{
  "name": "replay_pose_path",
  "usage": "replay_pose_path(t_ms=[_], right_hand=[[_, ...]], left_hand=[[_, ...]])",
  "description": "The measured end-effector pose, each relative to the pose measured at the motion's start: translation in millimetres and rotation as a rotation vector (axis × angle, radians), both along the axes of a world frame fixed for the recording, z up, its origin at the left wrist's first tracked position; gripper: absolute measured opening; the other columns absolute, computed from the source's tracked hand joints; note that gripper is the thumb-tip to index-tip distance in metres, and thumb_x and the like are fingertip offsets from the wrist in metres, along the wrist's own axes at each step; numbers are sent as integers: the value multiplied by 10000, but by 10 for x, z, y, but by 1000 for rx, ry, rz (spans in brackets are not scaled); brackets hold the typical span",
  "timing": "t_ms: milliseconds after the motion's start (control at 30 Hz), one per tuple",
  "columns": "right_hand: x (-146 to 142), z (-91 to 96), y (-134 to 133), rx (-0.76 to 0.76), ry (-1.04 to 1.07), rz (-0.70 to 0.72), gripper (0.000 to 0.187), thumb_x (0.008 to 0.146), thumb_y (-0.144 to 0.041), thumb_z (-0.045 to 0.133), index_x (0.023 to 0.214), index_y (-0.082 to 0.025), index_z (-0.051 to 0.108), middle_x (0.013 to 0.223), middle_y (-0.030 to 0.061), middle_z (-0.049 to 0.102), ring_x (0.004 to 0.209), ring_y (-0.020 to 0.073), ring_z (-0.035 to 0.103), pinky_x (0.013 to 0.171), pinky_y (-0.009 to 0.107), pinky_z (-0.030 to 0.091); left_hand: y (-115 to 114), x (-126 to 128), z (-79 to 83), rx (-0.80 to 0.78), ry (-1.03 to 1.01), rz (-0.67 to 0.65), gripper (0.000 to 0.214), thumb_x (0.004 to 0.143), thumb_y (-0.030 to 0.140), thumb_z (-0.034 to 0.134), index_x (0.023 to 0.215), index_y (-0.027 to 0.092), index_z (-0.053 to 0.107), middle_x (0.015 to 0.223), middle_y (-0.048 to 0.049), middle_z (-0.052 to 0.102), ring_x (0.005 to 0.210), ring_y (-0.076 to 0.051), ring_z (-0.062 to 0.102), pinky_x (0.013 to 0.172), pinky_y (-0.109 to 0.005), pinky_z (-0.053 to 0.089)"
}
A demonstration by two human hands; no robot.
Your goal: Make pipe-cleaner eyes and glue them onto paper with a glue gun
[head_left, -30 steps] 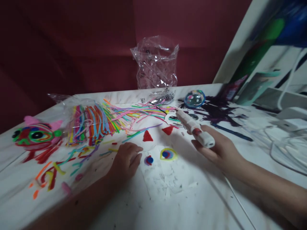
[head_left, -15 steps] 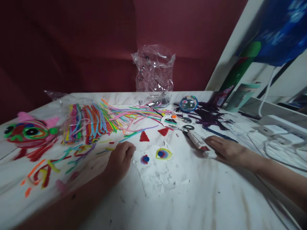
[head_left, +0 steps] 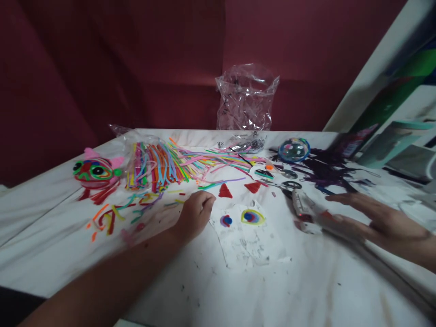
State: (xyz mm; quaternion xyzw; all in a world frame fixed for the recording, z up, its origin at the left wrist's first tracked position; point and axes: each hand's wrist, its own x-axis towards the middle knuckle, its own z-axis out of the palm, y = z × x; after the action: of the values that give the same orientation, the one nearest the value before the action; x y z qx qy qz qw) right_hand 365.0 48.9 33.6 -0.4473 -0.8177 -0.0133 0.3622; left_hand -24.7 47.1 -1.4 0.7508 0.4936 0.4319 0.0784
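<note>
My left hand (head_left: 197,212) rests on the table as a closed fist beside a scrap of paper (head_left: 250,250); the inside of the fist is hidden. On that paper lie two coil shapes like eyes, a small purple, red and blue one (head_left: 226,221) and a larger yellow-rimmed one (head_left: 252,217). Two red triangles (head_left: 225,190) sit just behind it. My right hand (head_left: 381,222), slightly blurred, has its fingers stretched apart to the right of a white tool (head_left: 302,203) with a small red light, perhaps a glue gun. Scissors (head_left: 292,185) lie behind that tool.
Pipe cleaners (head_left: 160,165) spread across the back from a clear bag. A pink animal face (head_left: 97,175) and cut bits (head_left: 109,220) are at left. A clear dome (head_left: 294,150) and dark purple strands (head_left: 323,168) lie at back right. A plastic bag (head_left: 247,100) stands behind.
The view has turned left, so things sit further right. My right hand has opened its fingers and shifted away from the white tool, which points slightly differently. My left fist stays by the paper.
</note>
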Motion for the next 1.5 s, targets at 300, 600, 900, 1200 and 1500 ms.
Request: replay_pose_path(t_ms=[300, 600, 900, 1200, 1500], right_hand=[[-1522, -12, -124, -136, -133, 465, 235, 918, -189, 402, 970, -187, 631, 889, 104, 646, 834, 213, 630, 716, 344, 540], [-1982, -369, 1, -146, -285, 407, 279, 827, -79, 472, 1028, -151, 651, 935, 145, 612, 865, 282, 532, 728, 440, 455], [-1915, -378, 6, -285, 217, 286, 125, 840, -180, 475, 936, -188, 556, 871, 74, 607, 794, 211, 560, 709, 344, 464], [-1695, -214, 270, -360, 774, 43, 362, 865, -523, 478, 661, -225, 454, 585, -40, 440, 553, 136, 416, 539, 266, 364], [-1598, -298, 468, -323, 991, -51, 357, 709, -529, 656, 630, -227, 483, 569, -52, 480, 545, 124, 413, 558, 270, 363]], left_hand=[[-105, 55, 164, 49, 160, -133, 199, 855, 180, 454, 715, 182, 597, 698, -34, 621, 713, -160, 573, 693, -274, 440], [-272, -54, 311, -78, 173, -126, 183, 772, 101, 506, 623, 180, 576, 629, 9, 593, 643, -140, 564, 605, -239, 412], [-222, -108, 131, -31, 81, -61, 162, 797, 127, 480, 671, 174, 569, 653, -11, 585, 654, -149, 563, 621, -253, 424], [-236, -152, 135, -55, 8, -67, 154, 811, 155, 491, 684, 173, 577, 675, -2, 597, 658, -130, 566, 636, -238, 419], [-190, -171, 120, -32, 42, -100, 162, 840, 184, 482, 720, 166, 589, 687, -7, 594, 668, -128, 560, 646, -234, 415]])
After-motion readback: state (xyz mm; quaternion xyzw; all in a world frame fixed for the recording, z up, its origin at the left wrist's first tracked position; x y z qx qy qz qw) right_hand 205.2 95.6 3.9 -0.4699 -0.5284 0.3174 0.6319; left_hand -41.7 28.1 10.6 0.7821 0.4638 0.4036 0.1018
